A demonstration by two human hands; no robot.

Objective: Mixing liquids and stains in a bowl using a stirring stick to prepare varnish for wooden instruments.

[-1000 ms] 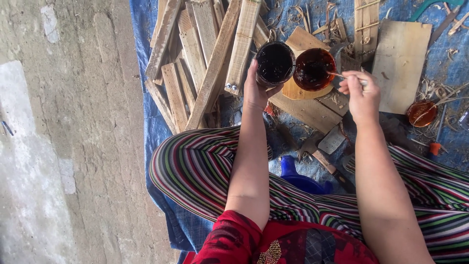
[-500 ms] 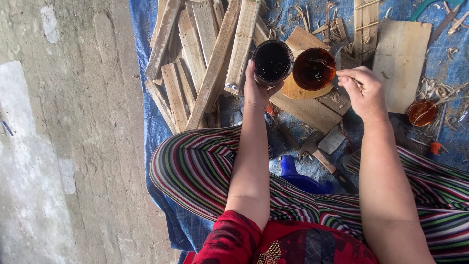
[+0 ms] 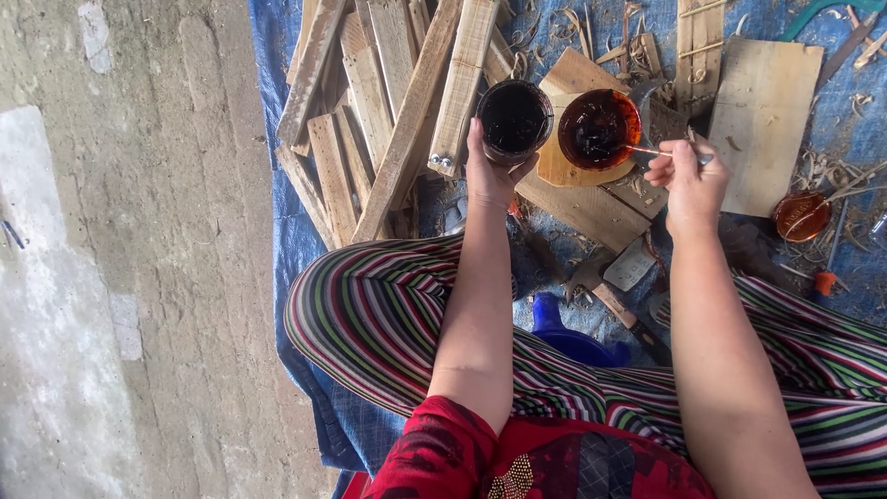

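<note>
Dark liquid fills the jar your left hand has wrapped from below, up over the wood slats. Just right of it sits the reddish bowl. Your right hand is pinched shut on a thin stick, which runs sideways with its tip in that bowl.

Blue tarp on concrete floor carries wooden slats.

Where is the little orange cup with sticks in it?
The orange cup sits at the far right, on the blue tarp, just right of the square wooden board.
</note>
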